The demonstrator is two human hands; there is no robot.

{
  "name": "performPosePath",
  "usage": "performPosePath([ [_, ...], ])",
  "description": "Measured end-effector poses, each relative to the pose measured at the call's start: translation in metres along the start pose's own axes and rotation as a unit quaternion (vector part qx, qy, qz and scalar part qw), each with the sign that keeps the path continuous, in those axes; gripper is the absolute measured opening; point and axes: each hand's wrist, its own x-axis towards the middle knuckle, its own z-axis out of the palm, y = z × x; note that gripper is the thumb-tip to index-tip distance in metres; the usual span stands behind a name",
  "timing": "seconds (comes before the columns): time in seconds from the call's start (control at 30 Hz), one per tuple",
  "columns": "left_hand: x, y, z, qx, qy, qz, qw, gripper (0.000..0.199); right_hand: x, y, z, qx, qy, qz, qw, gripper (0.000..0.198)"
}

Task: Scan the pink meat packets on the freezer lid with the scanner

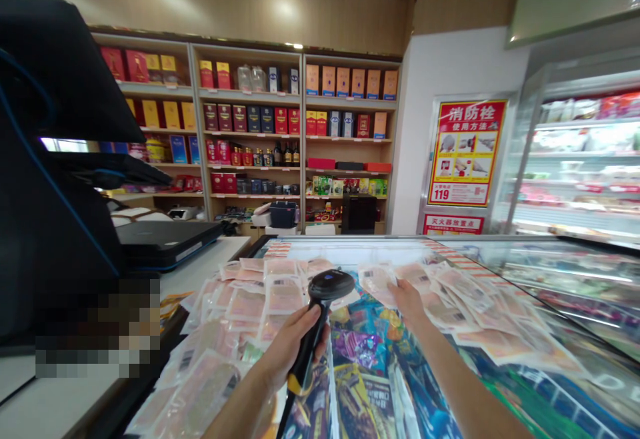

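Note:
My left hand (293,342) is wrapped round the handle of a black barcode scanner (330,286), whose head points away to the right above the freezer's glass top. Its cable hangs down from the yellow-trimmed end of the handle. My right hand (409,300) pinches the right edge of a clear packet with a barcode label (376,283), just right of the scanner head. Flat pinkish packets (245,302) are spread under and beyond my left hand. More of them overlap in a pile (475,299) to the right of my right hand.
Colourful wrapped goods (363,366) lie under the freezer glass. At the left, a black checkout terminal (45,159) and a flat black scale-like device (165,242) stand on a white counter (235,247). Shelves of boxes (250,119) line the back, with a lit display fridge (585,159) at right.

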Motion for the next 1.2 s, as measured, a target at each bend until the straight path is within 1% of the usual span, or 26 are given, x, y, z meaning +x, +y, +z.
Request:
performPosePath([
  [0.1, -0.001, 0.0, 0.001, -0.006, -0.008, 0.002, 1.0, 0.035, -0.001, -0.002, 0.0, 0.004, 0.001, 0.019, 1.0, 0.033],
  [0.2, 0.0, 0.0, 0.0, -0.003, -0.008, -0.001, 1.0, 0.036, -0.002, -0.007, -0.002, -0.004, 0.013, 0.021, 1.0, 0.03],
  [0.33, 0.001, 0.0, -0.003, -0.002, 0.004, 0.001, 1.0, 0.036, 0.006, -0.014, -0.017, -0.032, 0.056, 0.006, 0.998, 0.026],
  [0.43, 0.003, 0.001, -0.004, 0.001, 0.006, 0.003, 1.0, 0.035, 0.018, -0.015, -0.04, -0.063, 0.117, -0.006, 0.991, 0.031],
  [0.57, 0.004, 0.003, -0.005, 0.007, 0.006, 0.004, 1.0, 0.033, 0.03, -0.008, -0.082, -0.115, 0.2, -0.008, 0.973, 0.038],
  [0.67, 0.005, 0.002, -0.006, 0.011, 0.019, 0.006, 1.0, 0.033, 0.033, 0.0, -0.108, -0.153, 0.242, 0.003, 0.958, 0.038],
  [0.73, 0.006, 0.0, -0.007, 0.014, 0.027, 0.003, 1.0, 0.034, 0.035, 0.006, -0.119, -0.173, 0.257, 0.009, 0.951, 0.039],
  [0.9, 0.008, -0.003, -0.009, 0.027, 0.033, -0.002, 0.999, 0.033, 0.039, 0.019, -0.136, -0.218, 0.279, 0.033, 0.935, 0.043],
  [1.0, 0.008, -0.001, -0.011, 0.028, 0.039, -0.004, 0.999, 0.034, 0.038, 0.021, -0.146, -0.255, 0.267, 0.062, 0.927, 0.033],
  [1.07, 0.009, 0.001, -0.014, 0.02, 0.039, -0.001, 0.999, 0.036, 0.035, 0.017, -0.149, -0.277, 0.259, 0.073, 0.922, 0.029],
  [1.13, 0.01, 0.004, -0.018, 0.01, 0.034, 0.004, 0.999, 0.037, 0.031, 0.008, -0.148, -0.3, 0.258, 0.057, 0.917, 0.031],
  [1.2, 0.01, 0.007, -0.022, 0.003, 0.033, 0.006, 0.999, 0.037, 0.026, -0.005, -0.137, -0.321, 0.251, 0.018, 0.913, 0.033],
])
